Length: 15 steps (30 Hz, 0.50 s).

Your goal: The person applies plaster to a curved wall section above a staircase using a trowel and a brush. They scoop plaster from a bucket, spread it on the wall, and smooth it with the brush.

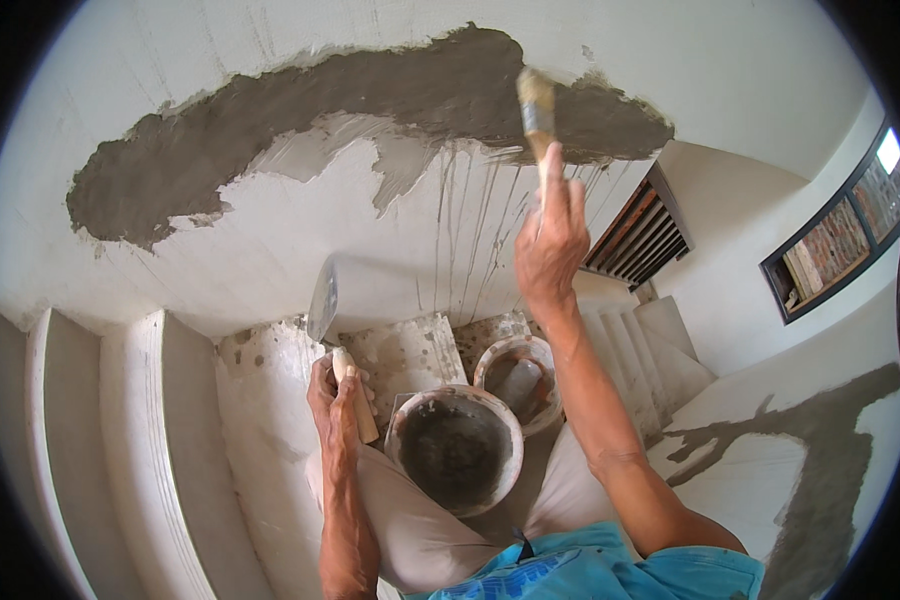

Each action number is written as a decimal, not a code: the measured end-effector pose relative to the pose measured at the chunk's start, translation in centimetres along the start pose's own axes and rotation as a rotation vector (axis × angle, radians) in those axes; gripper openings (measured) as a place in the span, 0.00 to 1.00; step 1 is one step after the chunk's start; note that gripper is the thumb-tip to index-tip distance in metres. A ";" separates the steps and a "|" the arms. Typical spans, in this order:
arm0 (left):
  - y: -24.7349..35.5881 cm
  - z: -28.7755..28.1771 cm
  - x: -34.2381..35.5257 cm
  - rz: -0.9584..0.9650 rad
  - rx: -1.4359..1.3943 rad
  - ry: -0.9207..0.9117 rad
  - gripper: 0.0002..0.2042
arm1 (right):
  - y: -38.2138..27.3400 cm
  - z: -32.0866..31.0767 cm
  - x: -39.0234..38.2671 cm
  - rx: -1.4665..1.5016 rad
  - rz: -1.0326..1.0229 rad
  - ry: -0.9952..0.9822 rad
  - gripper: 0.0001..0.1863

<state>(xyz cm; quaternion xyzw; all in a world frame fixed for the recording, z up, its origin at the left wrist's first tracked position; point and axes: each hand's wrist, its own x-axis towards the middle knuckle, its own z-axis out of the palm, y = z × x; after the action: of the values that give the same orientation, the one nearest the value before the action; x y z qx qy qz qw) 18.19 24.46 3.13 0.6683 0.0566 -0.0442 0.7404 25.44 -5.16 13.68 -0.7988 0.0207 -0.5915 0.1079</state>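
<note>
My right hand [552, 240] is raised, its fingers closed round the handle of a paintbrush [537, 110]. The brush's pale bristles lie over the dark wet mortar patch [320, 105] on the white wall, slightly blurred. Lower down, my left hand [332, 405] grips the wooden handle of a trowel [323, 300], whose metal blade points up towards the wall. A second wooden piece [367, 412] sticks out beside that hand; I cannot make out whether it belongs to the trowel. Between my knees is a bucket [514, 450] holding grey mortar.
Just behind the mortar bucket stands a smaller bucket [552, 408] with murky liquid. Stairs [135, 420] fill the left side; further steps [625, 350] descend at the right. A slatted vent [642, 235] and a dark-framed window [835, 245] are at right. Grey mortar [820, 480] marks the lower-right wall.
</note>
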 end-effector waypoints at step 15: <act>0.4 -0.1 -0.3 0.019 -0.025 0.006 0.22 | -1.9 1.2 0.9 0.015 -0.138 -0.040 0.41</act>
<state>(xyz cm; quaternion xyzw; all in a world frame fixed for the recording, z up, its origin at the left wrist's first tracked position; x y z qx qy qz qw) 17.97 24.61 3.51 0.6598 0.0530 -0.0345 0.7488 26.70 -3.32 14.56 -0.8091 -0.0413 -0.5816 0.0732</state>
